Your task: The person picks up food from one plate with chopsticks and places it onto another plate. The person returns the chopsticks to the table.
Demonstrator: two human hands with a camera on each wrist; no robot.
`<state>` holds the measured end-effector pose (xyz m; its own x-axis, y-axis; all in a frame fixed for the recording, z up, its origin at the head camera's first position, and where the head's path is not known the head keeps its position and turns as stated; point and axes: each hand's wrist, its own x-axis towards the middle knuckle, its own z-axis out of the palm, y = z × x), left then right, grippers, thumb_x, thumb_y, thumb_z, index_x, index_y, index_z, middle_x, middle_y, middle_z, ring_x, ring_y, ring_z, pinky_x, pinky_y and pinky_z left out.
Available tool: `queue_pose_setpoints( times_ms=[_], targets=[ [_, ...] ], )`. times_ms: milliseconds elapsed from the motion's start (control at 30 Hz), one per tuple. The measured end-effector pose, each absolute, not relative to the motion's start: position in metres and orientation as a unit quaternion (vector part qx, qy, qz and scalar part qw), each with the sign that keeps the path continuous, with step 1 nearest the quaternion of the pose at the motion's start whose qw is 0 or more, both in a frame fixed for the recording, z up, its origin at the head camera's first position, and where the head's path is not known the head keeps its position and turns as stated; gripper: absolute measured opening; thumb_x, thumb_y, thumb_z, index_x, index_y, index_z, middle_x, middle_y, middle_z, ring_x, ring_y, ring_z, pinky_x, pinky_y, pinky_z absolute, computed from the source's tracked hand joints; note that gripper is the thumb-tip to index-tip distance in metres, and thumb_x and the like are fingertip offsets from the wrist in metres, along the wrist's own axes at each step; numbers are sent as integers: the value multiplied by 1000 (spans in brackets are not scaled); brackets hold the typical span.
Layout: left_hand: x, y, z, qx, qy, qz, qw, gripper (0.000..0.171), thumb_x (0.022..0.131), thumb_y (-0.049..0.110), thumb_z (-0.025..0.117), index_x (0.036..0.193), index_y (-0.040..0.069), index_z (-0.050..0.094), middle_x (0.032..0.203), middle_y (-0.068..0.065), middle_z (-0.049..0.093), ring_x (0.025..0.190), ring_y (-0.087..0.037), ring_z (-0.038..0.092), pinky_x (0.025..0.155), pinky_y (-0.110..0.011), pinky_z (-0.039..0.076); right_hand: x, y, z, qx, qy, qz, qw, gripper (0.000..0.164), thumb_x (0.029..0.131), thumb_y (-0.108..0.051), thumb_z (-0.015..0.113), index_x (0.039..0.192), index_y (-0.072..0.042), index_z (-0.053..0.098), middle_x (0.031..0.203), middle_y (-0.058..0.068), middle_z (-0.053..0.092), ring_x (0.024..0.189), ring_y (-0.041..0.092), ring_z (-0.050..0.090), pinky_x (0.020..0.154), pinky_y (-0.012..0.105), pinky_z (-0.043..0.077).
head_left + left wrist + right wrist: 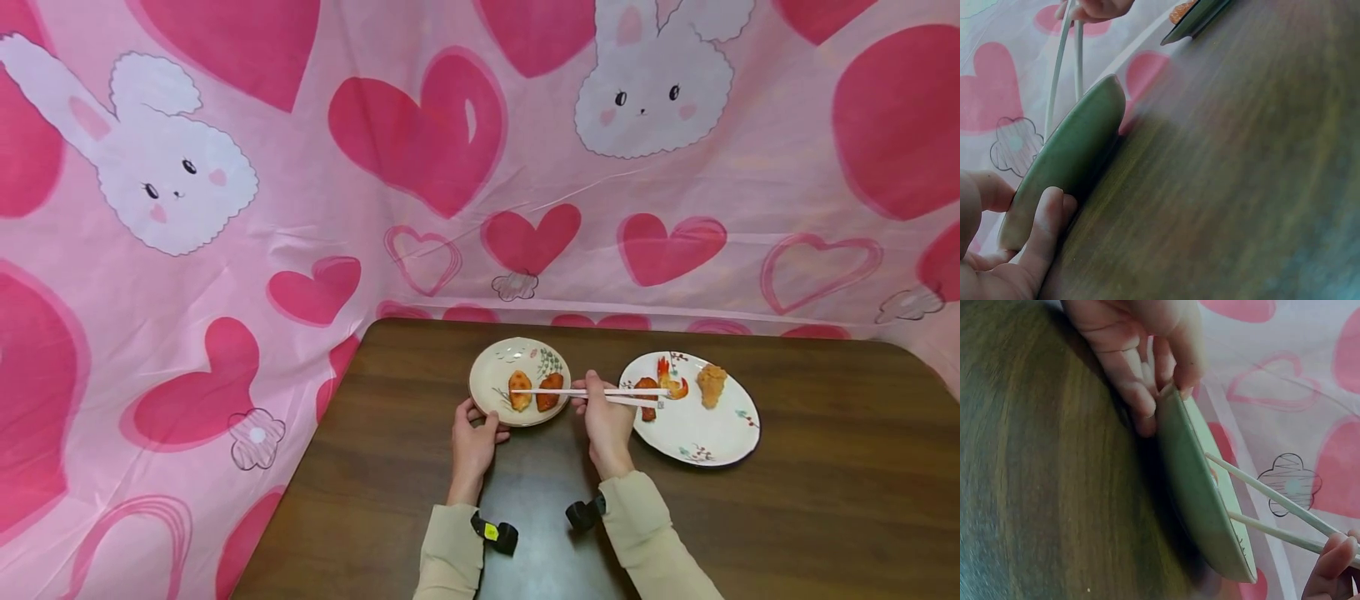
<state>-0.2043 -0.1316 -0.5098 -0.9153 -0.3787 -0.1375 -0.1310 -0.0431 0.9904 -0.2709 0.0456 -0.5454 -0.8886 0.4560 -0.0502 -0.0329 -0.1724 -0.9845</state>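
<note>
A small round plate (498,360) with a painted leaf pattern stands near the table's left back edge. At its near left rim my left hand (474,450) grips it, thumb on one side and fingers under the rim in the left wrist view. My right hand (609,429) holds a pair of white chopsticks (1272,492) from the plate's right side. Their tips reach into the plate, over a yellow-brown food piece (519,402) and a darker reddish-brown piece (550,402). Whether the tips pinch a piece cannot be told.
Right of my right hand lies a larger white oval plate (697,433), bearing a reddish-brown piece (647,412), a shrimp (677,388) and a fried chicken piece (711,385). A pink heart-and-rabbit cloth (450,250) hangs behind the dark wooden table (840,467).
</note>
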Motion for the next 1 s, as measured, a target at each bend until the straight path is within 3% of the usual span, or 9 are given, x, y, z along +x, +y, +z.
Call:
queue_pose_setpoints(
  times_ms=[100,333,533,667,900,1000],
  targets=[
    [-205,-132,-511,185,-685,-699,87,48,85,8,56,128,5,37,104,-16,48,59,-15,63,58,-28,58,-274,43,-545,-155,-635,738,167,40,79,-49,60,80,-11,70,72,7,67,49,11,58,39,20,48],
    [-205,-132,-513,185,-682,-702,87,47,85,7,56,128,4,36,103,-16,48,58,-15,62,58,-28,58,-240,39,-457,-154,-682,709,95,40,86,-35,57,88,4,68,60,-5,63,47,10,55,41,15,45],
    [-204,-133,-514,187,-682,-702,85,48,85,8,56,128,4,36,103,-16,48,59,-15,63,59,-28,58,-241,41,-456,-95,-738,663,82,44,83,-43,58,86,-1,69,66,6,65,49,9,54,43,16,42],
    [-204,-133,-515,184,-682,-702,88,48,85,7,56,128,4,36,103,-16,48,60,-17,63,59,-28,58,-237,38,-455,7,-783,612,114,36,84,-40,58,79,-6,69,64,12,61,51,8,49,42,19,36],
    [-204,-132,-513,178,-680,-706,89,47,85,7,55,128,4,36,103,-16,48,60,-17,63,58,-28,58,-227,29,-444,309,-777,507,211,11,84,-17,62,74,-14,68,72,-1,64,66,5,56,56,16,49],
    [-204,-132,-512,175,-682,-704,90,47,85,6,55,127,3,36,103,-17,48,60,-17,64,58,-29,58,-223,26,-438,376,-766,470,226,9,83,-16,63,75,-15,67,72,-3,63,68,3,54,59,13,49]
  ],
)
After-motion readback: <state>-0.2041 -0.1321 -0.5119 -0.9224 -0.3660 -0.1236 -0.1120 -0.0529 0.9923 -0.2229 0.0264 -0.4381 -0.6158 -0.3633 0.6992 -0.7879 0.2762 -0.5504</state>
